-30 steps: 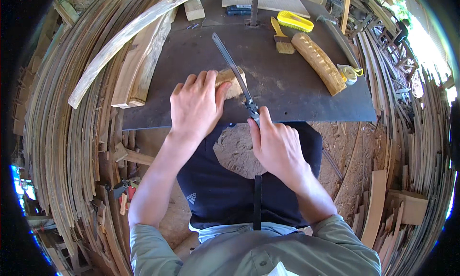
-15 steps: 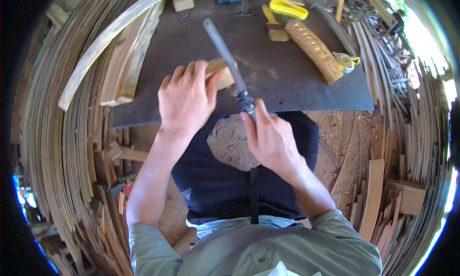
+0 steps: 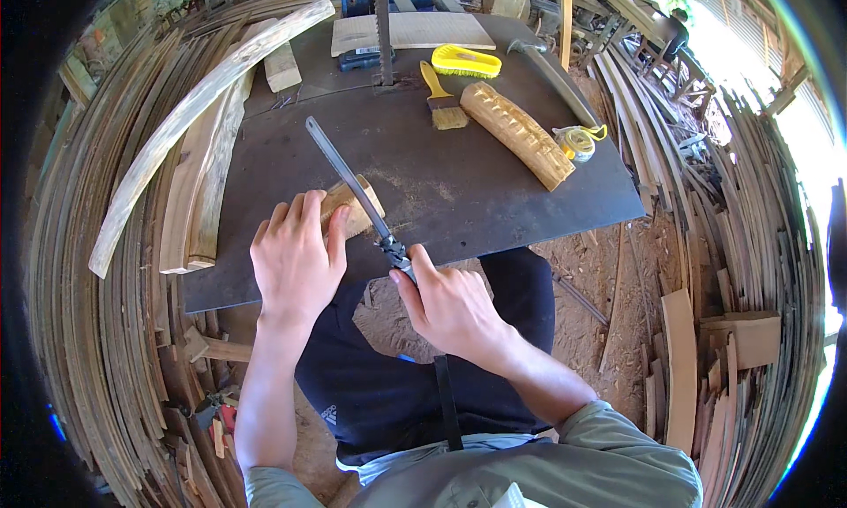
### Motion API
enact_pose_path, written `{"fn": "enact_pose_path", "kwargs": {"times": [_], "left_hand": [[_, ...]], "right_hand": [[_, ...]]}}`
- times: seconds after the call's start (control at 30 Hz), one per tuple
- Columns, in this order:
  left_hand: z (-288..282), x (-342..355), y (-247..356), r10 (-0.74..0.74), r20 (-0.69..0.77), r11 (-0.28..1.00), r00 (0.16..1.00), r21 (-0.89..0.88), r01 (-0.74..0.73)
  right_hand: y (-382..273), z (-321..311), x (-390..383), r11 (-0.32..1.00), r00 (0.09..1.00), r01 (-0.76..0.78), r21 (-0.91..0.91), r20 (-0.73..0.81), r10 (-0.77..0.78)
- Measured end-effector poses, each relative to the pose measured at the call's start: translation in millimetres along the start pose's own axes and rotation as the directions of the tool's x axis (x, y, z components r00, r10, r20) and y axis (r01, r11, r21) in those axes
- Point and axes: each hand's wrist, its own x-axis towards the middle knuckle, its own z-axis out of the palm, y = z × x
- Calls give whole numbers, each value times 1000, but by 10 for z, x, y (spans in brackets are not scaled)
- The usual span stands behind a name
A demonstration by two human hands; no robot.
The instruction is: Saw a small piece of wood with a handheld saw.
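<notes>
It was a woodworking shop: stacked wood strips [image 3: 79,270] ringed a dark metal table [image 3: 494,182], band-saw blade [image 3: 383,32] at frame top.

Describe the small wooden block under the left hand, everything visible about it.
The small wooden block is pale tan, short and roughly rectangular, with ridged or grooved marks on its exposed end. It lies flat on the dark metal table near the front edge. The left hand covers its near part, fingers pressing it down. The long dark file, held at its handle by the right hand, lies slanted across its right side. Its underside is hidden.
</notes>
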Motion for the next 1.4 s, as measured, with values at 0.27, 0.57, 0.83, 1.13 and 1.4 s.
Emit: {"fn": "enact_pose_path", "kwargs": {"times": [0.27,0.57,0.83,1.13,1.4], "left_hand": [[17,-13,33,-6,-64,1000,998,-2,6],[30,-23,26,-16,-48,1000,999,-8,16],[32,-29,13,-38,12,999,999,-29,39],[47,-37,10,-35,-43,999,998,-29,34],[94,-13,-22,-47,-48,998,998,-39,45]], "right_hand": [[15,-10,-19,997,997,-71,-7,14,71],[11,-34,-13,995,993,-94,-35,72,97],[2,1,-11,1000,1000,-29,-6,-3,29],[-32,-105,14,999,999,-53,10,-9,53],[-52,-26,44,996,997,-77,52,15,76]]}}
